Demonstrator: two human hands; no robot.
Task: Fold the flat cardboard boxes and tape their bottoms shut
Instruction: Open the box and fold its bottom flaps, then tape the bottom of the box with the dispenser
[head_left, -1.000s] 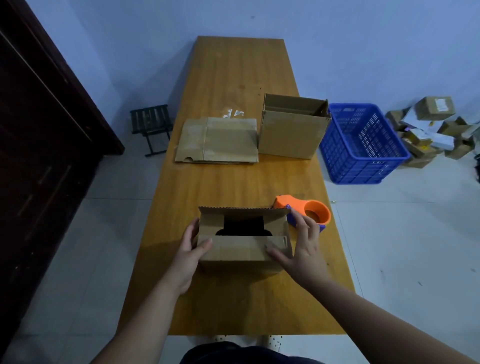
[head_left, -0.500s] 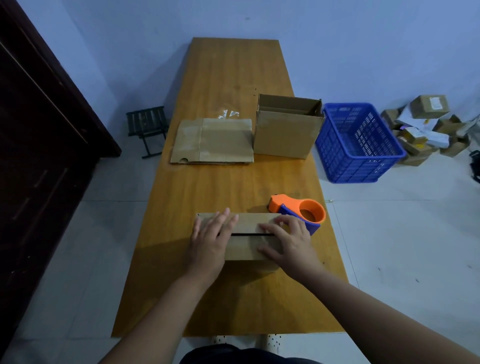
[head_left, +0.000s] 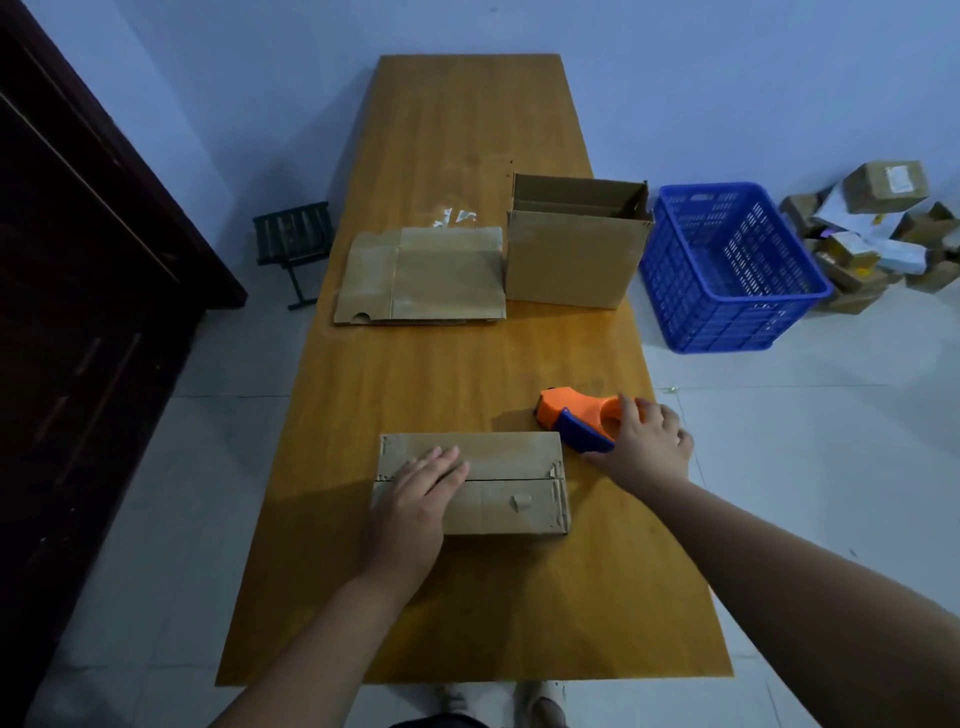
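A small cardboard box (head_left: 511, 480) lies bottom-up near the front of the wooden table (head_left: 467, 130), its two flaps folded flat and meeting at a middle seam. My left hand (head_left: 415, 504) presses flat on the flaps at the left side. My right hand (head_left: 644, 441) reaches to the orange and blue tape dispenser (head_left: 574, 418) just right of the box, fingers curling round its ring end. Farther back lie a stack of flat cardboard boxes (head_left: 426, 278) and an upright, open folded box (head_left: 574, 244).
A blue plastic crate (head_left: 727, 270) stands on the floor right of the table, with a pile of parcels (head_left: 872, 234) beyond it. A small dark stool (head_left: 293, 241) and a dark wooden door (head_left: 78, 312) are on the left. Bits of tape (head_left: 457, 215) lie behind the flat stack.
The box's flaps went from open to folded flat. My right hand left the box and moved right to the tape dispenser; my left hand stayed pressing on the flaps.
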